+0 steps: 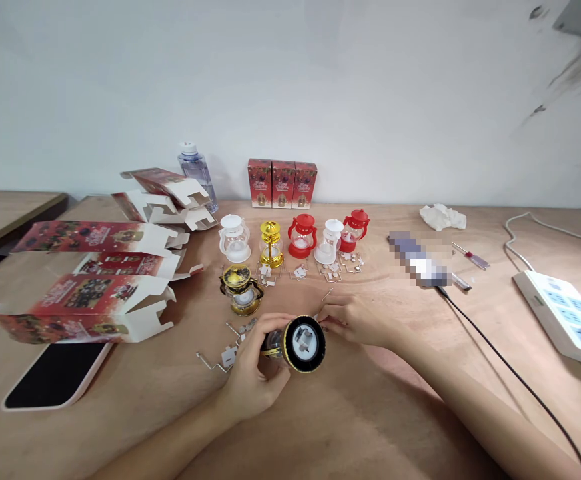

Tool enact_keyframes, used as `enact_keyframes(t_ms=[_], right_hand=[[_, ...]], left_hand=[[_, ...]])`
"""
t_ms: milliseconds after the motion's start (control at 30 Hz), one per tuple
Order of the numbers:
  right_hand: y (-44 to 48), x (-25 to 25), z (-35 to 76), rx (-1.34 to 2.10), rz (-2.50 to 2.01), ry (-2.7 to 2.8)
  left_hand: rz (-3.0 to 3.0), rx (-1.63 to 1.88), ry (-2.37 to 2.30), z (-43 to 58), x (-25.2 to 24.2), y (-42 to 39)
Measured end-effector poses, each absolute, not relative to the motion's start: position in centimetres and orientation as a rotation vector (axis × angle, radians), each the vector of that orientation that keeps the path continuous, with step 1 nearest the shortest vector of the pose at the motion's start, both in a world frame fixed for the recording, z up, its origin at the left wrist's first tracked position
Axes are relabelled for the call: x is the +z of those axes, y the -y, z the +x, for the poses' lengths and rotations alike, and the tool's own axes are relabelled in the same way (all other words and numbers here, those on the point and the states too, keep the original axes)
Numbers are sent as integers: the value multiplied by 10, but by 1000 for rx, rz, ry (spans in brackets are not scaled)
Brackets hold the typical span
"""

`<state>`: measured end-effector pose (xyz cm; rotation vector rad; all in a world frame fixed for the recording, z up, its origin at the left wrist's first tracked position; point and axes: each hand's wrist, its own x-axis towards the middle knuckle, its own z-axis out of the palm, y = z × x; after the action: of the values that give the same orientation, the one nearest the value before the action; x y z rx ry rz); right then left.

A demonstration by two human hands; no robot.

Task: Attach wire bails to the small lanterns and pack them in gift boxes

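Note:
My left hand is wrapped round a small black-and-gold lantern, tipped so its round base faces me. Inside the black rim, the white inset shows a compartment with metal contacts. My right hand is closed in a pinch beside the base, on a thin metal piece whose kind I cannot make out. Another black-and-gold lantern stands just beyond my left hand. Near it lie a bent wire handle, a small white part and several coin cells.
White, gold and red lanterns stand in a row, with small parts before them. Red boxes and a bottle are behind. Opened cartons and a phone lie left; a screwdriver, tissue and power strip right.

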<state>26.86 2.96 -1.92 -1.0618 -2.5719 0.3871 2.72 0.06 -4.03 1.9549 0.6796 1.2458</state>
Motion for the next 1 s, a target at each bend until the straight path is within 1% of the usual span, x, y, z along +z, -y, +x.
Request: enact_keyframes(t_ms=[600,1000], right_hand=[[-28,-19,269,394,-1048,2555],[-28,-8,270,578,-1099,2562]], left_hand=[[2019,1143,-587,27,-35,1],[2016,1151,-603,27,-35,0]])
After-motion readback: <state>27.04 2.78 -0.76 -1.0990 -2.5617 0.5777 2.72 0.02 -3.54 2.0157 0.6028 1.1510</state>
